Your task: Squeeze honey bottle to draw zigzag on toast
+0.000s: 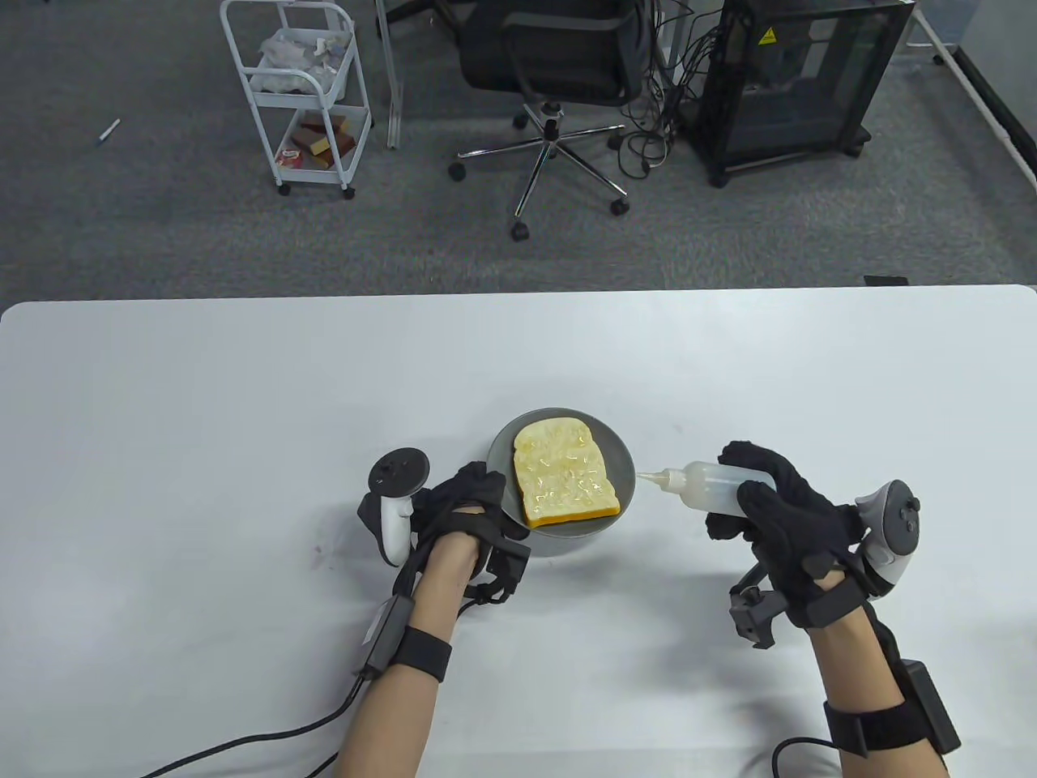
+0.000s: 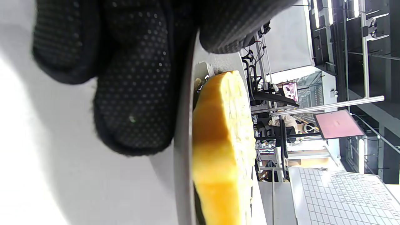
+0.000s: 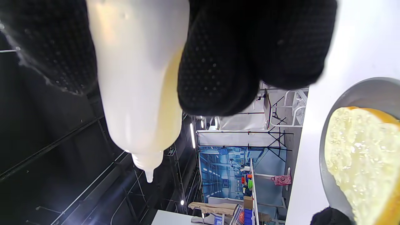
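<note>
A slice of toast (image 1: 565, 480) with glossy honey streaks lies on a grey plate (image 1: 619, 452) at the table's middle. It also shows in the left wrist view (image 2: 223, 147) and right wrist view (image 3: 362, 162). My left hand (image 1: 470, 510) holds the plate's left rim (image 2: 183, 150), fingers (image 2: 137, 93) beneath the edge. My right hand (image 1: 782, 519) grips a translucent honey bottle (image 1: 709, 486), lying nearly level, nozzle (image 1: 648, 477) pointing left, just right of the plate. The bottle (image 3: 140, 78) fills the right wrist view.
The white table (image 1: 243, 405) spreads around the plate. Beyond its far edge stand a white cart (image 1: 300, 89), an office chair (image 1: 559, 65) and a black cabinet (image 1: 802, 73). Cables trail from both wrists at the near edge.
</note>
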